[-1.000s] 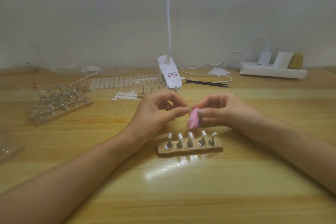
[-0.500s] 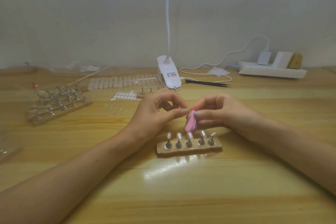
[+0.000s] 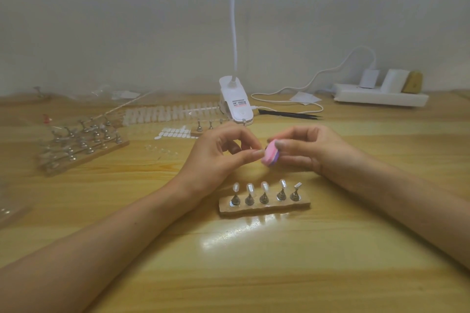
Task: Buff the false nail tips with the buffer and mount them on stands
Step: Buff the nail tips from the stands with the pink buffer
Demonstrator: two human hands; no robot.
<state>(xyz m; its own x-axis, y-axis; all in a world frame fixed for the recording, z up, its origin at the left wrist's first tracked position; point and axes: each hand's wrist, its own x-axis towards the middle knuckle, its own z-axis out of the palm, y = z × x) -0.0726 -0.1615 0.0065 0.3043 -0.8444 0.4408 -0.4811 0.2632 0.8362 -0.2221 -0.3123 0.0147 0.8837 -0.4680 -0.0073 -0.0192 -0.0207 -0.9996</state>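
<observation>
My right hand (image 3: 302,150) grips a small pink buffer block (image 3: 270,156) with a purple edge between thumb and fingers. My left hand (image 3: 218,157) pinches something tiny at its fingertips, right against the buffer; the nail tip itself is too small to make out. Below both hands lies a wooden base (image 3: 264,207) with a row of metal stands (image 3: 264,197); several carry clear nail tips, and the rightmost stand (image 3: 295,193) looks bare.
A white clip lamp (image 3: 236,104) stands behind the hands, with black tweezers (image 3: 290,114) and a power strip (image 3: 381,96) to its right. Rows of loose nail tips (image 3: 170,114), adhesive tabs (image 3: 173,133) and a second rack of stands (image 3: 84,145) sit at left.
The buffer has shifted slightly up and turned against the left fingertips; both hands stay close together above the stand base.
</observation>
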